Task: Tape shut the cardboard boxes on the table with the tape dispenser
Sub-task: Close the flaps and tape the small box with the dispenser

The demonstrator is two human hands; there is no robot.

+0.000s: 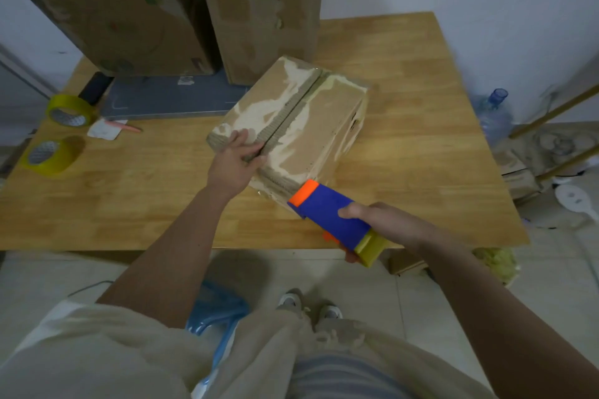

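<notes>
A small worn cardboard box (311, 126) lies at an angle in the middle of the wooden table (421, 139), its two top flaps meeting along a centre seam. My left hand (238, 162) rests on the near left corner of the box, fingers curled over the flap by the seam. My right hand (382, 223) grips a blue tape dispenser (327, 214) with an orange front edge and a yellow roll of tape at its back. The orange edge touches the near end of the box, just below the seam.
Two large cardboard boxes (123, 10) (265, 10) stand at the back of the table. A grey flat board (171, 97) lies before them. Two yellow tape rolls (69, 110) (52, 155) and a pink pen (126, 126) lie at the left. A blue water bottle (494, 113) stands beyond the right edge.
</notes>
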